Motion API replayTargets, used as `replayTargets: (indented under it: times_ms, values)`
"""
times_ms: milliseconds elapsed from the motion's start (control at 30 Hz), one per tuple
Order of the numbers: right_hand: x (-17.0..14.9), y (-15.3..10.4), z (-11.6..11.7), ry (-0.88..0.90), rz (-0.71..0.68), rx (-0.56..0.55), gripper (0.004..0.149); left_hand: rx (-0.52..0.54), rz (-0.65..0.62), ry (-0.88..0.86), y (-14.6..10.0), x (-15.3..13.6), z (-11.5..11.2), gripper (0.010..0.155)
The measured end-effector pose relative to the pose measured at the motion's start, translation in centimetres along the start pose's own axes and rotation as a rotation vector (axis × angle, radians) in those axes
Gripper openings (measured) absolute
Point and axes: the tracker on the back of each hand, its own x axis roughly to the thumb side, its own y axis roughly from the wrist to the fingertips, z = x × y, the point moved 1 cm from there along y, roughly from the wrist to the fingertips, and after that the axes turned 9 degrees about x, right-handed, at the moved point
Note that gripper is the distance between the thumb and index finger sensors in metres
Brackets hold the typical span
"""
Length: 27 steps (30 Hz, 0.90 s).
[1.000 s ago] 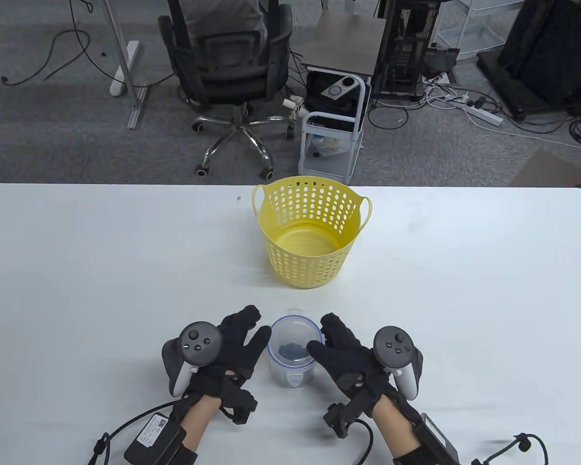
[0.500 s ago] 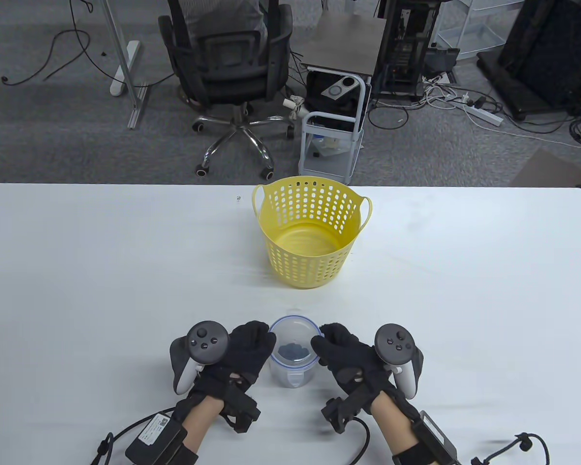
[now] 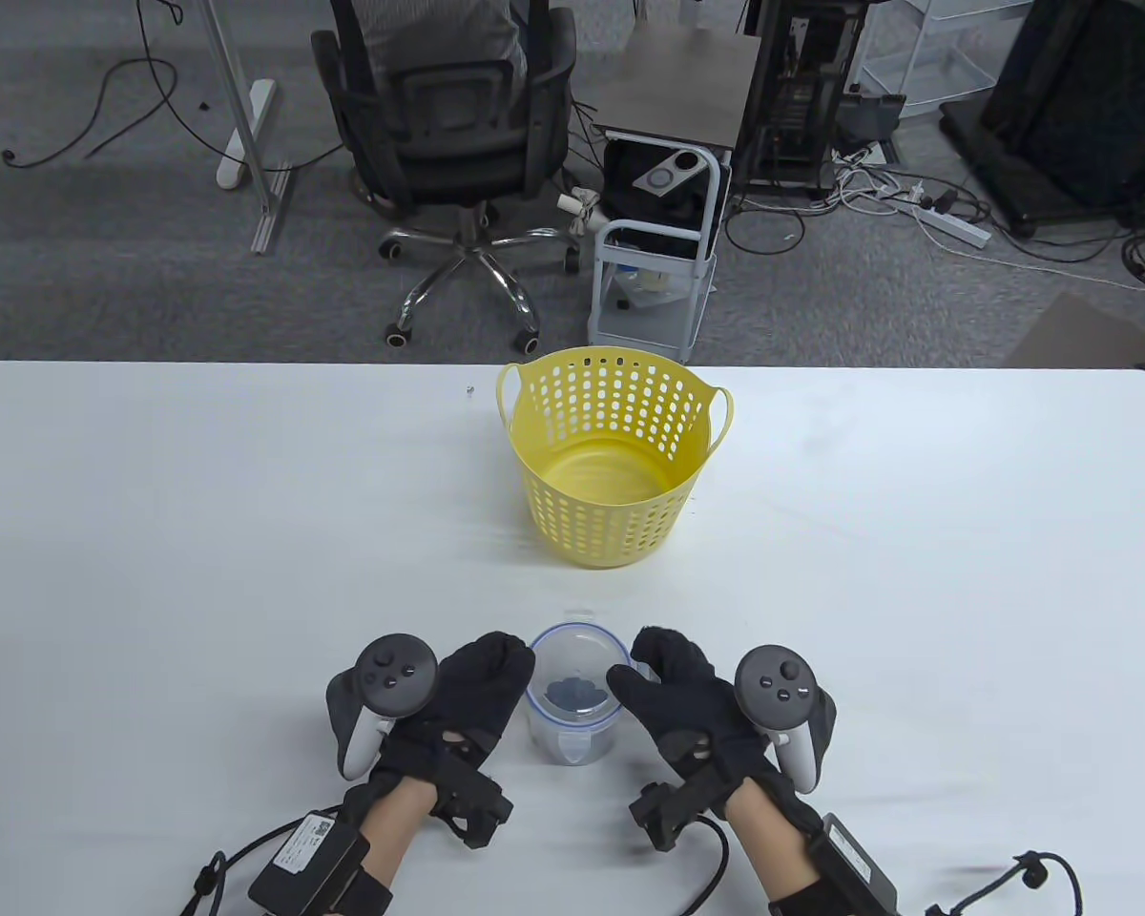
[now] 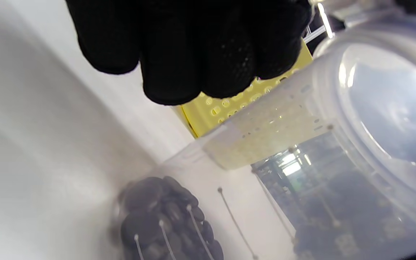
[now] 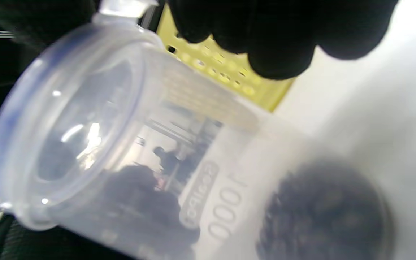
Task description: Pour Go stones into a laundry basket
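at the lower middle, the clear jar point(image 3: 575, 704) of dark stones point(image 3: 572, 694) stands between left hand point(image 3: 468, 697) and right hand point(image 3: 682, 701), curled fingers cupping its sides.

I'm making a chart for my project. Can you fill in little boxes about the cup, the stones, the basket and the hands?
cup: clear plastic container, upright on the white table, lid on
stones: dark Go stones piled at its bottom
basket: yellow laundry basket beyond the container, no stones in it
left hand: against the container's left side
right hand: against its right side
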Motion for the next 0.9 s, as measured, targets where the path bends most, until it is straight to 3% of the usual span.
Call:
replayTargets:
  times_ms: [133,300,500,900]
  values:
    - [2.1,-0.6,0.4,-0.111,-0.18,-0.039,0.092,0.121,-0.047,0.114,0.4,-0.1,1.5,0.074]
    - [4.7,-1.5,2.3,-0.432,-0.344,-0.019,0.097,0.155,-0.058,0.21,0.8,-0.4,2.2,0.074]
    - [5.9,-1.9,4.6,-0.633,-0.362,0.049,0.1,0.137,-0.052,0.221,1.1,-0.5,1.9,0.074]
    - [6.2,-2.0,4.6,-0.607,-0.398,-0.011,0.092,0.127,-0.069,0.245,1.2,-0.2,1.8,0.074]
